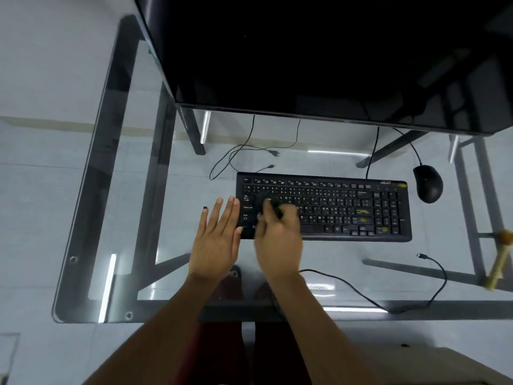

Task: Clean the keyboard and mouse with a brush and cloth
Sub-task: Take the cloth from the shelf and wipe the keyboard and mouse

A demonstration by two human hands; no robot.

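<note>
Gripping a dark brush (pixel 270 204), the right hand (pixel 279 243) worked the keyboard (pixel 347 209) at its left end; the left hand (pixel 218 240) lay flat beside. The mouse (pixel 428 183) waited, apparently untouched; no cloth was visible.

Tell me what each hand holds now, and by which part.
The right hand grips a dark, blurred object over the black keyboard; the held part cannot be told. The left hand is flat, holding nothing.
</note>
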